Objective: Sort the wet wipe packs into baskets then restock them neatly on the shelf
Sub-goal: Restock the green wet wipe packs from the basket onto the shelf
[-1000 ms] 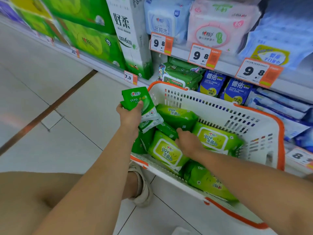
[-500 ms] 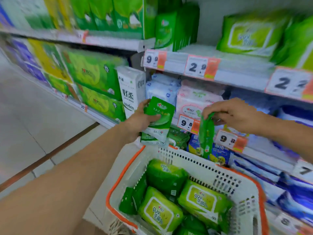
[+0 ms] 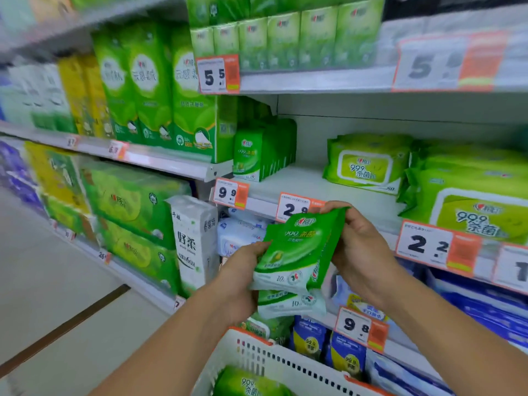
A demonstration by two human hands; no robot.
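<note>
2 hands | left hand (image 3: pixel 243 270) grips small wipe packs (image 3: pixel 297 250); right hand (image 3: pixel 357 247) pinches top pack

1. The left hand (image 3: pixel 238 277) grips small green wipe packs (image 3: pixel 297 250) from the left side, fingers curled round their edge.
2. The right hand (image 3: pixel 357 250) pinches the top right corner of the front pack.
3. A second small pack (image 3: pixel 291 304) shows just below the front one.
4. On the shelf (image 3: pixel 308 181) behind stands a row of small green packs (image 3: pixel 257 152); large green wipe packs (image 3: pixel 368 164) lie to its right.
5. A white basket (image 3: pixel 274 364) with an orange rim sits below the hands, holding a large green pack (image 3: pixel 248 384).
</note>
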